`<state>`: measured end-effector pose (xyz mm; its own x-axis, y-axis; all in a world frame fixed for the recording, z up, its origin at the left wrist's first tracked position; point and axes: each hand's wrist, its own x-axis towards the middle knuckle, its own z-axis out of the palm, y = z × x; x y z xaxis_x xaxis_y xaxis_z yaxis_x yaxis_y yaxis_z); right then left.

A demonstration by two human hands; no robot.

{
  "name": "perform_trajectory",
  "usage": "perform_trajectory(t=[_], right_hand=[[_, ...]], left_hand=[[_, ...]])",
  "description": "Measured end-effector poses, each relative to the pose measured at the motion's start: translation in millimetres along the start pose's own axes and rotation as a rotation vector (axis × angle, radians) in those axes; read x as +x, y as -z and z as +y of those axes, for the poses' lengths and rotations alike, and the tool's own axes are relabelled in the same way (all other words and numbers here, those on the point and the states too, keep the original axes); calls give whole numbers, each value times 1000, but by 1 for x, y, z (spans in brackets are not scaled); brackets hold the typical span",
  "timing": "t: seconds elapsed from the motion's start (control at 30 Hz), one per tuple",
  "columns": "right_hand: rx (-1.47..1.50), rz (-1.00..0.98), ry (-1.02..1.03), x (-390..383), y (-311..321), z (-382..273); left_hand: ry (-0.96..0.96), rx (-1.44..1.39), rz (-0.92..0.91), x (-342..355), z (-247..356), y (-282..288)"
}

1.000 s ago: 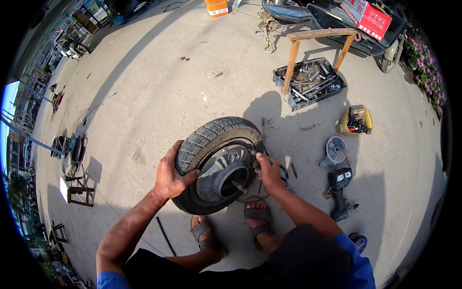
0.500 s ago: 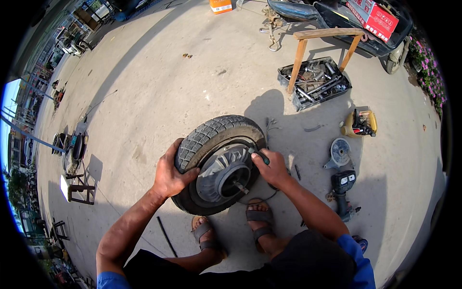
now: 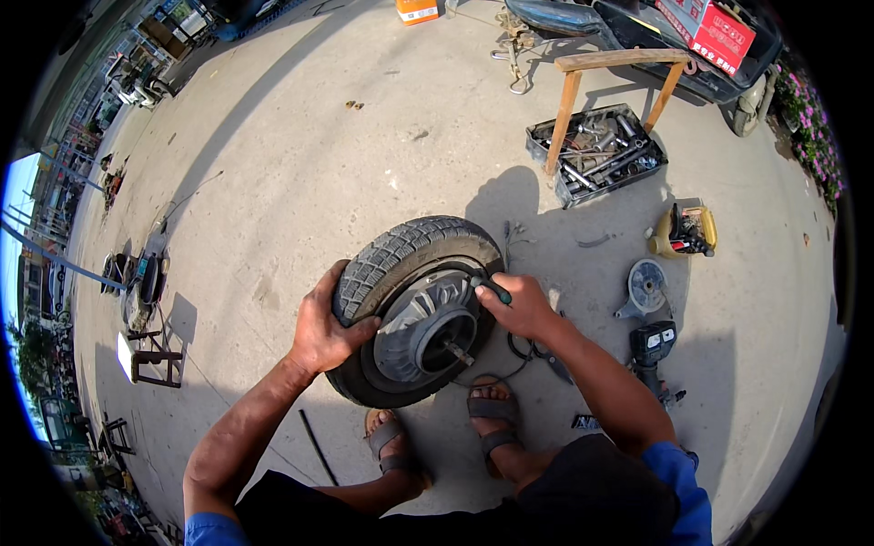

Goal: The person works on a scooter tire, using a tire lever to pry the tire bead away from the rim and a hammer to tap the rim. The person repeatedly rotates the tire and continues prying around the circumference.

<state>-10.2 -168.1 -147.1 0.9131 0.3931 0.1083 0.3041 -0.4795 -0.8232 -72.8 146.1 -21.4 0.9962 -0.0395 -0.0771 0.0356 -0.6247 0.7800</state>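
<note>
A black wheel with treaded tyre (image 3: 405,238) and grey metal hub (image 3: 405,318) stands tilted between me and the shadowed ground, its short axle (image 3: 458,354) sticking toward me. My left hand (image 3: 323,329) grips the tyre's left side, thumb over the sidewall. My right hand (image 3: 517,308) is closed on a green-and-black tool handle (image 3: 493,289) at the rim's upper right; its tip is too small to make out. Cables (image 3: 523,355) trail beside the wheel by my sandalled feet.
To my right lie a metal disc part (image 3: 645,282), a cordless power tool (image 3: 651,350) and a yellow tool container (image 3: 669,235). Beyond are a crate of sockets (image 3: 592,187), a wooden frame (image 3: 628,59) and a scooter body (image 3: 546,16). A stool (image 3: 150,369) stands left, a black rod (image 3: 317,446) below.
My right hand has shifted right and slightly up, showing more of the green handle. My left hand keeps its grip as the wheel stays nearly in place.
</note>
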Motion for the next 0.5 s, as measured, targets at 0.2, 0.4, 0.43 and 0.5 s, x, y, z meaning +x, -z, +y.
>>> perform_trajectory(t=[0.2, 0.4, 0.43, 0.5], right_hand=[[-71, 60, 63, 1, -1, -5], [42, 59, -39, -3, -9, -6], [29, 101, -41, -5, -11, -6], [5, 184, -44, -12, -19, -4]], left_hand=[[13, -28, -45, 0, 4, 2], [16, -54, -14, -4, 3, 0], [20, -51, -25, -4, 5, 0], [9, -52, -39, -5, 6, -1]])
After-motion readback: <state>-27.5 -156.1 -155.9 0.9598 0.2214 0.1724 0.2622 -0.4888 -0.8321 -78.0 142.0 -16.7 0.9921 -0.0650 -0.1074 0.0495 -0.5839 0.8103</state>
